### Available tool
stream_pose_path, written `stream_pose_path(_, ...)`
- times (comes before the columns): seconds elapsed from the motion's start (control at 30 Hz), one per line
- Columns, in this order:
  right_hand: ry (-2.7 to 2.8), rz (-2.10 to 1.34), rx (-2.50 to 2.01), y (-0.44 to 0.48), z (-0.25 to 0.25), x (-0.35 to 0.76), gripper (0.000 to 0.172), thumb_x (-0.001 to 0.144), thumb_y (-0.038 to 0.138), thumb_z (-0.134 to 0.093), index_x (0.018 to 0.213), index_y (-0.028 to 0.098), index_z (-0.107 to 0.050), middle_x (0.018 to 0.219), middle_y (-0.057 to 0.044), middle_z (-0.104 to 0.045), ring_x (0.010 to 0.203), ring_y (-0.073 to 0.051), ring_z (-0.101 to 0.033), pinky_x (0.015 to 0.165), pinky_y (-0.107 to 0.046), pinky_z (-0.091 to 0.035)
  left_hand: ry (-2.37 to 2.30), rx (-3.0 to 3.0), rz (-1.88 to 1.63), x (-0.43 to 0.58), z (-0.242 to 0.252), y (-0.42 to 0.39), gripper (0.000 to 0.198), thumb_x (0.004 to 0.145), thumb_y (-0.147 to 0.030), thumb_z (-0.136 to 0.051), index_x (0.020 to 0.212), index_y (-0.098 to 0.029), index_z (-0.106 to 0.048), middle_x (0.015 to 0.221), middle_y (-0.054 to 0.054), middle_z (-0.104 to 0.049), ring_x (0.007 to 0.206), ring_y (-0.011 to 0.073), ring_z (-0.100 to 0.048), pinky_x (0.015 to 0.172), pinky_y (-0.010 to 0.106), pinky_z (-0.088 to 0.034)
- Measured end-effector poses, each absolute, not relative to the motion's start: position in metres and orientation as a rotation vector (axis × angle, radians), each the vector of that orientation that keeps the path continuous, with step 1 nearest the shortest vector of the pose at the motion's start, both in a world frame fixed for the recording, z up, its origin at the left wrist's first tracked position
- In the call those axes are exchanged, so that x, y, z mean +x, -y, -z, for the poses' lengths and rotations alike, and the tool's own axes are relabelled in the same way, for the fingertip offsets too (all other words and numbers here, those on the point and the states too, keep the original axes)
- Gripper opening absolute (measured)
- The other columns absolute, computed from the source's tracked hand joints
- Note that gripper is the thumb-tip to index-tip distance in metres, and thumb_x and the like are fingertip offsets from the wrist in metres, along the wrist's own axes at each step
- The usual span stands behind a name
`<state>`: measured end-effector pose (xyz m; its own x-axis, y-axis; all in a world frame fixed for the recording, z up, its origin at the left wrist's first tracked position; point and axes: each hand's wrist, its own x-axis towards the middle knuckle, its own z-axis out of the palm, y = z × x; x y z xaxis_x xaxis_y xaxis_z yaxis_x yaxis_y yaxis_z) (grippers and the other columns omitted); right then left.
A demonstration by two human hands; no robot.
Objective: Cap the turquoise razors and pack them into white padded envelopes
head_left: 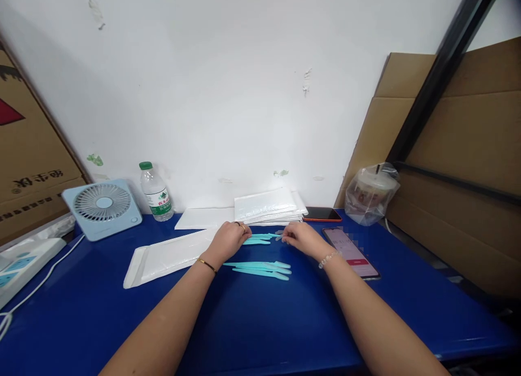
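Observation:
My left hand (230, 241) is closed, its fingers pinching the left end of a teal eyebrow razor (262, 236). The fingertips of my right hand (302, 239) are pinched at the other end of that razor. A small translucent piece (279, 235) shows beside my right fingertips, too small to name. Just below the held razor, another teal razor (258, 242) lies partly behind my left hand. Closer to me, several more teal razors (260, 268) rest side by side on the blue table (280, 322). A white padded envelope (163, 259) lies to the left, partly under my left hand.
White packets (266, 205) are stacked against the wall, with a dark phone (323, 214) beside them. A lit phone (352, 254) lies by my right forearm. A bagged drink cup (371, 194) stands right; a water bottle (157, 194), fan (103, 208) and power strip (28, 267) sit left.

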<state>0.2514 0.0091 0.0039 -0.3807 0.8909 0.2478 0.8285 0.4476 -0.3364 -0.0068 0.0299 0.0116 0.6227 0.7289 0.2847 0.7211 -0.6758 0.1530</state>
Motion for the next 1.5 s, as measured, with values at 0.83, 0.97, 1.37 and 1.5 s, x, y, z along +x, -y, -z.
stream_pose_path(0.83,2.372,-0.447,-1.290,0.005,-0.008,0.236,0.005,0.081,0.017,-0.054,0.078,0.018,-0.057,0.074,-0.001,-0.059,0.064,-0.012,-0.051,0.058,-0.022,-0.036,-1.091,2.796,-0.401,0.004,-0.014,-0.017,0.021,0.086,-0.029,-0.047,0.078,-0.020,-0.064,0.081,0.003,-0.066,0.075,0.0160,-0.058,0.069,0.026,-0.038)
stream_pose_path(0.97,2.272,-0.442,-1.387,-0.003,-0.004,0.251,0.006,0.081,0.018,-0.053,0.077,0.017,-0.057,0.074,-0.002,-0.061,0.065,-0.012,-0.053,0.059,-0.022,-0.037,-1.246,2.850,-0.409,-0.008,-0.010,-0.027,0.022,0.087,-0.027,-0.046,0.076,-0.020,-0.064,0.078,0.004,-0.065,0.076,0.0175,-0.058,0.074,0.029,-0.037)
stream_pose_path(1.37,2.483,-0.673,-1.189,0.017,-0.010,0.227,0.027,0.069,0.039,-0.070,0.084,0.017,-0.065,0.080,-0.002,-0.060,0.068,-0.013,-0.053,0.056,-0.022,-0.039,-1.067,2.473,-0.267,-0.008,-0.013,-0.014,0.026,0.074,-0.044,-0.058,0.079,-0.019,-0.064,0.072,0.000,-0.063,0.062,0.0122,-0.054,0.053,0.022,-0.035)
stream_pose_path(1.5,2.498,-0.679,-1.192,0.017,0.000,0.214,0.013,0.075,0.029,-0.064,0.079,0.017,-0.062,0.079,-0.002,-0.058,0.065,-0.011,-0.051,0.054,-0.021,-0.037,-0.966,2.443,-0.133,-0.005,-0.012,-0.010,0.024,0.072,-0.041,-0.061,0.082,-0.020,-0.066,0.072,-0.001,-0.064,0.061,0.0116,-0.054,0.051,0.021,-0.033)
